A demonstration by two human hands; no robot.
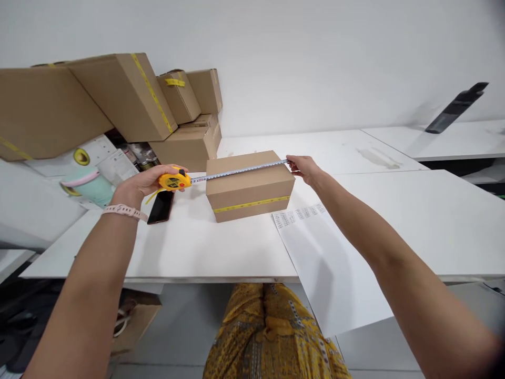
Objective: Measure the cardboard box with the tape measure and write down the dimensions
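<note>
A closed cardboard box (248, 184) with a yellow printed strip along its front side sits on the white table. My left hand (152, 180) is wrapped round a yellow tape measure (175, 180), held left of the box. The silver blade (240, 171) runs out from it across the box's top to the far right edge. There my right hand (302, 167) pinches the blade's end between thumb and fingers. Below my left hand, a dark phone (161, 207) lies on the table.
Several cardboard boxes (145, 100) are stacked at the back left, beside a mint and pink package (89, 187). A printed white sheet (331, 273) hangs over the table's front edge (244, 279). A dark bottle (453, 111) stands at the far right.
</note>
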